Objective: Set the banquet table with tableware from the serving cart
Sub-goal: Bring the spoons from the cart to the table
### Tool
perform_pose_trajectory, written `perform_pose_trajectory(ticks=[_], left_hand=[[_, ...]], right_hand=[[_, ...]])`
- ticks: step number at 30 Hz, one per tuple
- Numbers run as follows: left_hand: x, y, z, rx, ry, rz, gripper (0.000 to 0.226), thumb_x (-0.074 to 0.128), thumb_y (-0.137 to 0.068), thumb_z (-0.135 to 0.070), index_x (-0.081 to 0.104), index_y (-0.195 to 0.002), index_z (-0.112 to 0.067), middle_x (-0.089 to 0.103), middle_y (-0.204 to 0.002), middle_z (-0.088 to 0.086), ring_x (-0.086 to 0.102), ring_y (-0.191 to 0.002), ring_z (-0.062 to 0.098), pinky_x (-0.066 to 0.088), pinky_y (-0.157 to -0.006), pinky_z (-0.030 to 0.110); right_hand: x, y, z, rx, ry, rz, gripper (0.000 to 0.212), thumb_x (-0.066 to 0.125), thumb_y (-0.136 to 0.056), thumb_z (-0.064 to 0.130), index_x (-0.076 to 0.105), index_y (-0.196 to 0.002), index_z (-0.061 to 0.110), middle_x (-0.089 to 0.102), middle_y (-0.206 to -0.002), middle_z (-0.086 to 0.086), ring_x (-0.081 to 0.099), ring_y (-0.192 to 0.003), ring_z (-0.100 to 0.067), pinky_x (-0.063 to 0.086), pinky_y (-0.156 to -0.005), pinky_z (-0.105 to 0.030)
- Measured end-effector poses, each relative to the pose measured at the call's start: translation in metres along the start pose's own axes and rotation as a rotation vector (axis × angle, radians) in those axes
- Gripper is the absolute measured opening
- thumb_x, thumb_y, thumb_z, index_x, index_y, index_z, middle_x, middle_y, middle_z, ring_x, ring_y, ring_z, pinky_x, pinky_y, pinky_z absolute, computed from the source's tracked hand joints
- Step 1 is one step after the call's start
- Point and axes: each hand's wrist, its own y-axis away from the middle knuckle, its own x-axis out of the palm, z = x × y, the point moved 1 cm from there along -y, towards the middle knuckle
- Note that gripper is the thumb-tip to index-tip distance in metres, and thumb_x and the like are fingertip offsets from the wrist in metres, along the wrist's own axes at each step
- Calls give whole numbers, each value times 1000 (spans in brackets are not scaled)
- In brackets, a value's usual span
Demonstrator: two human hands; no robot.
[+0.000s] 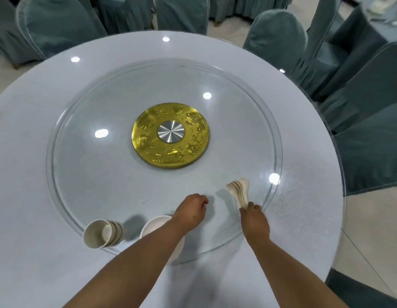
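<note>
My right hand (254, 218) grips a stack of white ceramic spoons (237, 191) by their handles, bowls pointing away, over the near right part of the glass turntable (93, 174). My left hand (191, 211) hovers over the turntable with fingers curled and nothing visible in it. Under my left forearm stands a stack of white bowls or plates (153, 225), partly hidden. Left of it a stack of white cups (102, 233) lies on its side at the turntable's near edge.
The round table (26, 241) has a white cloth. A gold disc with a silver hub (171, 144) marks the turntable's centre. Chairs in grey-green covers (280, 34) ring the far and right sides. Tiled floor (366, 252) shows at the right.
</note>
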Motion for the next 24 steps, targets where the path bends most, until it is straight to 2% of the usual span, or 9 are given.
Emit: perform_pose_trajectory(ticks=[4, 8, 13, 18, 21, 24], left_hand=[[-3, 5, -17, -12, -8, 9, 33, 42, -97, -16, 66, -119, -13, 65, -119, 5, 58, -112, 20, 44, -97, 26], [-2, 20, -49, -38, -15, 35, 33, 42, -97, -16, 66, -119, -14, 66, -120, 5, 60, -111, 20, 48, -96, 28], [17, 50, -114, -27, -33, 76, 30, 44, -97, -17, 69, -113, -15, 68, -112, 2, 63, -102, 21, 51, -88, 27], [54, 83, -197, 16, -7, 87, 26, 46, -97, -17, 69, -108, -13, 67, -108, 4, 64, -95, 21, 51, -81, 24], [87, 105, -251, 82, -17, 104, 27, 44, -96, -15, 70, -104, -13, 68, -105, 4, 64, -87, 19, 53, -72, 25], [128, 134, -304, 153, -27, 147, 28, 44, -94, -15, 71, -104, -14, 69, -105, 3, 63, -84, 17, 49, -67, 22]], right_hand=[[-9, 1, -10, 19, -34, 7, 27, 40, -104, 30, 52, -115, 9, 57, -112, -10, 62, -95, -26, 47, -74, -32], [-24, 16, -33, 25, -113, -47, 26, 38, -104, 31, 54, -109, 10, 62, -104, -6, 62, -92, -22, 42, -71, -28], [-59, 61, -82, 41, -142, -93, 10, 41, -98, 22, 46, -92, 15, 59, -86, -1, 53, -73, -20, 39, -61, -28], [-96, 112, -154, 80, -242, -156, 22, 41, -92, 23, 37, -71, 17, 48, -65, 2, 41, -54, -15, 31, -48, -25], [-114, 147, -212, 126, -289, -181, 27, 39, -93, 27, 36, -68, 18, 49, -65, 1, 44, -57, -16, 34, -50, -26], [-125, 189, -278, 191, -338, -204, 24, 39, -93, 29, 46, -74, 16, 56, -75, -1, 56, -71, -23, 45, -61, -31]])
